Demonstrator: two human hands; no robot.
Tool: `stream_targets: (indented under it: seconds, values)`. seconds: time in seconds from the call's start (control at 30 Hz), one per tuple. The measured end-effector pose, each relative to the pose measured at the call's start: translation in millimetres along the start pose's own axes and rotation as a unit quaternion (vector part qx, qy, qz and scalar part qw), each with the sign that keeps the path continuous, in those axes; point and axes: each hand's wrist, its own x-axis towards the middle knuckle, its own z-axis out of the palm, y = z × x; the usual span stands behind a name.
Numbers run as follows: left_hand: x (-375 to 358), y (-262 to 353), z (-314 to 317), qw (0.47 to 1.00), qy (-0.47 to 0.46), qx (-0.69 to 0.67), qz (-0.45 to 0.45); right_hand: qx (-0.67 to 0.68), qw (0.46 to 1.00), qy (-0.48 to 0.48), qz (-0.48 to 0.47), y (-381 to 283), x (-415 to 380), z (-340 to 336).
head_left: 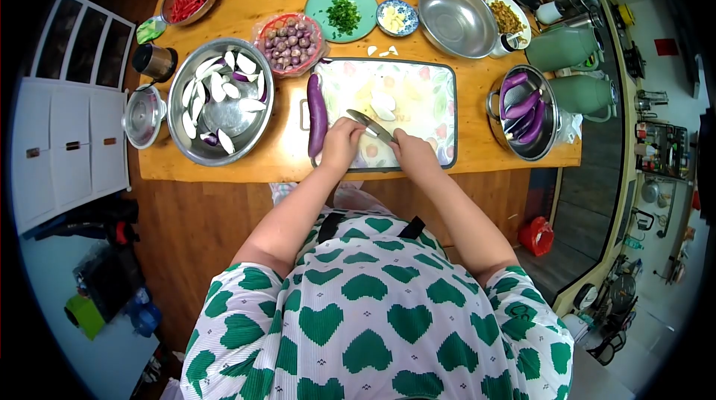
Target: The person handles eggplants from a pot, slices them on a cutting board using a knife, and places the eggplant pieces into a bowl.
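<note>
My right hand is closed round the handle of a kitchen knife, its blade slanting up and left over the cutting board. On the board's left half, my left hand is closed, fingertips beside the blade, on what looks like a pale eggplant piece, mostly hidden. Just beyond the blade lie white cut eggplant pieces. A whole purple eggplant rests along the board's left edge.
Left stands a steel basin with cut eggplant; right, a pot holds purple eggplants. Behind are a basket of shallots, a green plate of chopped greens, a small garlic bowl and a steel bowl.
</note>
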Motion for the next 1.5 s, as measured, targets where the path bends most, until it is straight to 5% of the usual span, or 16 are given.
stream_targets:
  seconds: [0.2,0.4,0.53,0.73,0.8,0.93,1.13,1.5]
  values:
    - [-7.5,6.2,0.6,1.000,-0.004,-0.026,-0.011,0.056,0.995,0.077,-0.019,-1.9,11.9,16.2]
    - [-6.3,20.6,5.9,0.997,-0.033,0.069,0.021,0.280,0.952,0.113,0.054,24.7,12.8,-1.0]
    - [10.8,33.0,15.2,0.996,-0.027,0.071,-0.037,0.220,0.956,0.160,0.109,43.0,8.1,-27.5]
    - [23.2,41.9,36.6,0.999,0.009,0.040,-0.016,0.337,0.921,0.036,0.191,71.7,4.9,-7.1]
    - [23.6,42.7,40.3,0.999,-0.014,0.012,-0.051,0.387,0.911,0.034,0.141,79.0,3.7,18.3]
    - [27.6,39.3,41.5,0.997,-0.015,-0.044,-0.058,0.438,0.886,-0.007,0.150,51.5,-6.5,22.0]
    - [35.1,80.6,-8.3,0.985,-0.006,-0.122,-0.125,0.334,0.936,0.057,0.098,12.5,-9.5,0.7]
    - [11.8,15.2,-192.5,0.967,0.213,-0.073,-0.114,0.231,0.966,-0.038,-0.105,-176.7,52.7,-6.0]
